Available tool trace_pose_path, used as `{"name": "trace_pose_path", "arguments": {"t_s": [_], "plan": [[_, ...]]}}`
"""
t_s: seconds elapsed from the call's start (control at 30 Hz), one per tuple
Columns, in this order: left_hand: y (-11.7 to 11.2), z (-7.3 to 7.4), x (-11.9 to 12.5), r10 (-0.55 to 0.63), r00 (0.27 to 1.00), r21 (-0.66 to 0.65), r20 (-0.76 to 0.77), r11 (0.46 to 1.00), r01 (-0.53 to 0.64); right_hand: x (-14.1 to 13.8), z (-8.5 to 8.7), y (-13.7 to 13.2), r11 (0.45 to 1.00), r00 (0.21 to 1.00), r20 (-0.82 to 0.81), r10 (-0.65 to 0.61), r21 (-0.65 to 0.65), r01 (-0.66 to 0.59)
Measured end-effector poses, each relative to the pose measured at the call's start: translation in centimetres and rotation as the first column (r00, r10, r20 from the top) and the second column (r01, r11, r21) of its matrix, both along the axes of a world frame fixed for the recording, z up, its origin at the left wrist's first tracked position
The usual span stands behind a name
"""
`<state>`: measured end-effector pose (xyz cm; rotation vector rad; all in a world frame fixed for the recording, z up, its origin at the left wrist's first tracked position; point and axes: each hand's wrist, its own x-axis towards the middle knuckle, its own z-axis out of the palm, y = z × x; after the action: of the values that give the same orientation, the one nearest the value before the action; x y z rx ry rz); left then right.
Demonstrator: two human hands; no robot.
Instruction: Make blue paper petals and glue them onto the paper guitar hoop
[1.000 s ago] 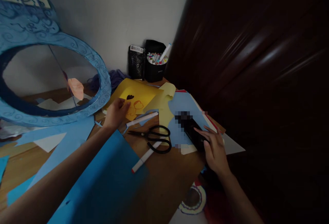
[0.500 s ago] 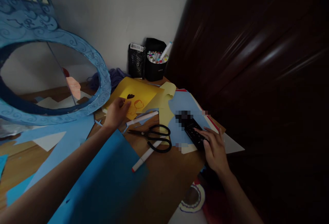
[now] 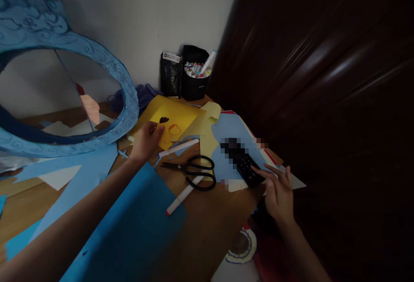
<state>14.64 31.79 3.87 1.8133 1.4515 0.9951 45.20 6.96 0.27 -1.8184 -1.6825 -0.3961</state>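
Note:
My left hand (image 3: 146, 144) pinches a small yellow paper piece (image 3: 166, 140) between thumb and fingers; an orange outline is drawn on it. It is over a larger yellow sheet (image 3: 176, 109) bearing a small black shape (image 3: 164, 120). My right hand (image 3: 280, 193) has its fingers apart, one stretched to the lower part of a black phone (image 3: 249, 167) with a number pad. The phone lies on light blue paper (image 3: 226, 122), its upper part pixelated. Between my hands rest black-handled scissors (image 3: 185, 168), two white markers, one red-tipped (image 3: 181, 199), one capless-looking (image 3: 179, 147).
A blue oval cardboard frame (image 3: 129, 96) with drawn swirls stands at the left. A black marker case (image 3: 195, 86) full of markers and a black pouch (image 3: 170, 77) stand against the wall. A bright blue sheet (image 3: 136, 226) lies in front. A dark glossy surface (image 3: 317, 79) rises at the right.
My right hand has drawn back to the right and slightly down, its pointing finger now lower on the phone. My left hand keeps its pinch on the yellow paper piece.

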Motion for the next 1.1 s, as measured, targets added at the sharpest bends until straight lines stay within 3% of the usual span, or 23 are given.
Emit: {"name": "trace_pose_path", "arguments": {"t_s": [0.17, 0.37, 0.7, 0.83, 0.93, 1.03, 1.1], "plan": [[0.0, 0.2, 0.0, -0.004, 1.000, 0.008, 0.025, 1.000, 0.003, 0.0, 0.0, 0.4, 1.000, 1.000, -0.011, -0.018, -0.014, 0.018], [0.0, 0.1, 0.0, 0.005, 1.000, 0.010, 0.028, 1.000, -0.005, -0.6, 0.1, 0.5, 0.994, 0.996, 0.010, 0.090, -0.066, -0.089], [-0.4, 0.5, 0.0, 0.001, 1.000, 0.002, 0.016, 1.000, -0.001, -0.9, 0.9, 2.0, 0.998, 0.999, -0.039, 0.025, -0.055, -0.027], [-0.4, 0.2, 0.1, 0.018, 1.000, -0.005, 0.008, 1.000, -0.018, -1.7, 3.1, 4.7, 0.998, 0.995, -0.097, 0.008, -0.063, -0.015], [-0.3, -0.1, 0.2, 0.023, 1.000, -0.009, 0.004, 1.000, -0.023, -2.4, 5.6, 8.1, 0.984, 0.989, -0.128, 0.074, -0.153, -0.094], [-0.3, -0.4, 0.4, 0.019, 1.000, -0.020, -0.005, 1.000, -0.019, -3.2, 7.5, 11.9, 0.934, 0.971, -0.136, 0.197, -0.274, -0.228], [-0.2, -0.5, 0.4, 0.018, 1.000, -0.027, -0.012, 0.999, -0.018, -4.1, 7.8, 14.4, 0.882, 0.950, -0.127, 0.287, -0.352, -0.314]]}}
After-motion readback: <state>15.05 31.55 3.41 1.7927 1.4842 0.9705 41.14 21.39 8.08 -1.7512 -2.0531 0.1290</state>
